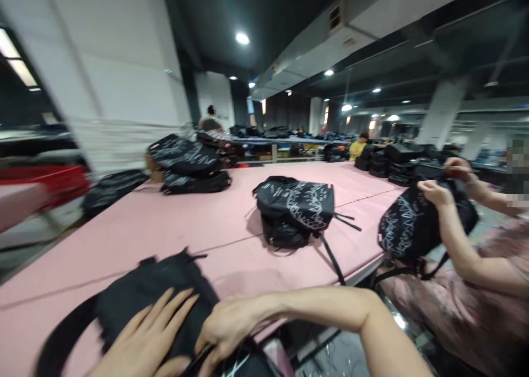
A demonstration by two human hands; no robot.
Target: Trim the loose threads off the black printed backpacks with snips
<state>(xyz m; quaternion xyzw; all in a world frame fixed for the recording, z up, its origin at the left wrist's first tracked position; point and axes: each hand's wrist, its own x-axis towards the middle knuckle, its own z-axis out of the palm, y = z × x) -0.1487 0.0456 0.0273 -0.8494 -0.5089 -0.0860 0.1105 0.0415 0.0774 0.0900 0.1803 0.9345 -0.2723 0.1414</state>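
A black backpack [161, 278] lies at the near edge of the pink table, with a wide strap looping out on its left. My left hand [151, 330] rests flat on it, fingers stretched and slightly spread. Just to the right, my right hand [229, 324] has its fingers curled around the bag's near edge; the exact part it grips is partly hidden. White line printing shows on the fabric below that hand. Farther along stands another black backpack [295, 209] with white drawn patterns, its straps trailing toward the table edge.
The pink table [215, 220] stretches away ahead. Two stacked black backpacks [185, 165] sit at its far left. On the right, a seated co-worker's hands [438, 192] hold a patterned black backpack [407, 222]. More black bags [397, 159] are piled behind. A red bin [61, 187] stands left.
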